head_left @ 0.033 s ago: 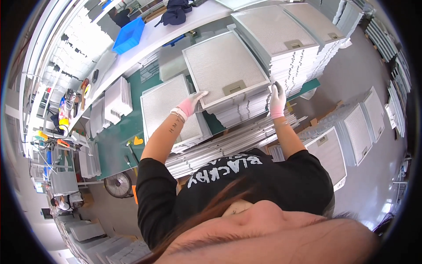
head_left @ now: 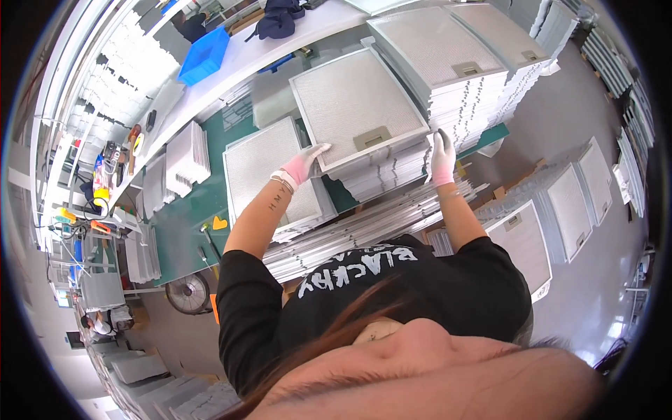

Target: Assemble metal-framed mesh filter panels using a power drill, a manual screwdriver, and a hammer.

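Note:
A flat metal mesh filter panel [head_left: 360,98] with a small latch plate lies on top of a stack of like panels [head_left: 381,175] in front of me. My left hand [head_left: 304,164], in a white and pink glove, is closed on the panel's near left corner, fingers over the mesh. By the near right corner, my gloved right hand [head_left: 442,161] has its fingers stretched out along the stack's side; its palm side is hidden. To the left, close to my left wrist, sits another stack of mesh panels [head_left: 269,171].
Tall panel stacks [head_left: 437,49] rise at the back right. A blue bin [head_left: 204,56] and dark cloth [head_left: 278,19] rest on the white shelf behind. A hammer [head_left: 208,234] lies on the green table [head_left: 175,234]. More panels [head_left: 521,238] stand on the floor at right.

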The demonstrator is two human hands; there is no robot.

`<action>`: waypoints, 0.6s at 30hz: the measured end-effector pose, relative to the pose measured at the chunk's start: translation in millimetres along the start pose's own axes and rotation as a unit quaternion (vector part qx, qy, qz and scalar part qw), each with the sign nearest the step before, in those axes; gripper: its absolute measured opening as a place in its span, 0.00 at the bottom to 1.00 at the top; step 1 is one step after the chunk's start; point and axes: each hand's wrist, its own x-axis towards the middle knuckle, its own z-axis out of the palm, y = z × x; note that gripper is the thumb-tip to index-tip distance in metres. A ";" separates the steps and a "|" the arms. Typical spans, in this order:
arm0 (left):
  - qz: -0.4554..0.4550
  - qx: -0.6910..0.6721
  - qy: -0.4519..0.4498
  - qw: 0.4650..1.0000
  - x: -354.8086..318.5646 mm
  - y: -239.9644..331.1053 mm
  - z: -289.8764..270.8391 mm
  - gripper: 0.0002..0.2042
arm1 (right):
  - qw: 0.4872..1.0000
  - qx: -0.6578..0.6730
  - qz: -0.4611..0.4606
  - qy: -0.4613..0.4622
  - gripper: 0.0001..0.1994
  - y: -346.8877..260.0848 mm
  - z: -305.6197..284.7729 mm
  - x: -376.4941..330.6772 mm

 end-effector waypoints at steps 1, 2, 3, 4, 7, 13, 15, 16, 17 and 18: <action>-0.028 -0.045 0.006 0.999 -3.4 2.5 1.1 0.20 | 1.000 0.001 0.000 0.000 0.23 0.2 -3.0 3.5; -0.028 -0.045 0.007 0.999 -6.0 1.3 0.9 0.20 | 0.999 -0.006 0.037 -0.017 0.23 0.0 -4.4 9.0; -0.026 -0.049 0.014 0.998 -9.9 0.5 0.9 0.19 | 0.997 -0.012 0.074 -0.034 0.23 -0.3 -5.6 15.0; -0.023 -0.052 0.020 0.998 -11.4 2.3 1.1 0.18 | 0.995 -0.011 0.096 -0.041 0.22 8.4 -6.7 22.3; -0.017 -0.025 -0.007 1.000 -5.4 -0.9 -3.1 0.20 | 0.988 0.021 0.142 -0.065 0.22 49.1 -12.2 36.0; 0.017 -0.009 0.003 1.000 -6.6 -5.3 -8.5 0.18 | 0.987 0.041 0.126 -0.086 0.20 58.5 -11.9 32.6; 0.008 -0.036 0.003 0.999 -0.8 -5.5 -7.5 0.19 | 0.990 0.011 0.108 -0.088 0.20 61.3 -16.5 32.0; 0.000 -0.068 0.009 0.998 -0.3 -7.1 -8.9 0.20 | 0.988 0.038 0.124 -0.087 0.20 53.9 -13.4 27.1; -0.001 -0.068 0.011 0.998 0.0 -8.0 -11.1 0.20 | 0.984 0.065 0.139 -0.085 0.20 46.6 -11.3 22.7; -0.009 -0.050 0.007 0.999 -0.3 -8.8 -14.0 0.19 | 0.984 0.065 0.140 -0.087 0.20 38.9 -10.0 18.3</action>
